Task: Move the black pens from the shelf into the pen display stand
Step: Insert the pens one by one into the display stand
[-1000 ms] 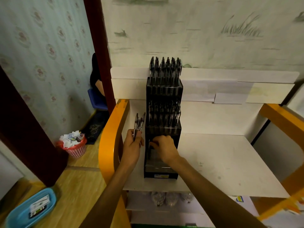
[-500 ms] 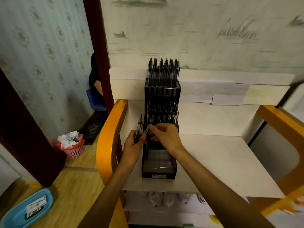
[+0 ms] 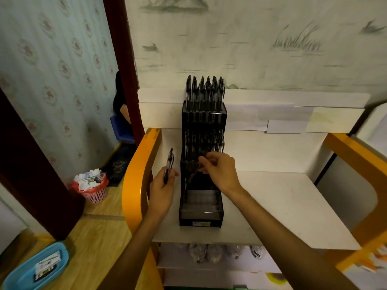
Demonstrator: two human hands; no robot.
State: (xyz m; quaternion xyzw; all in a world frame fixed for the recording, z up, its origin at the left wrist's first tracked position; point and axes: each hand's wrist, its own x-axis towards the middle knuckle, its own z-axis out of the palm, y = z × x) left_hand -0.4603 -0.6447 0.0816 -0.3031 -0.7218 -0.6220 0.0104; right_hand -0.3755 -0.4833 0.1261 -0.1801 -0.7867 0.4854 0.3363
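Note:
A tall black pen display stand stands on the white shelf, stepped in tiers. Its top and middle tiers are packed with black pens; the lowest tier looks nearly bare. My left hand is just left of the stand, closed around one upright black pen. My right hand is in front of the stand's lower tier, pinching another black pen that slants down into that tier.
Orange side rails flank the shelf left and right. A lower shelf holds several clear packets. On the wooden floor to the left stand a pink waste basket and a blue tray.
My right hand took one pen from my left hand and carried it to the stand's lower tier. My left hand, which held two pens, now holds one.

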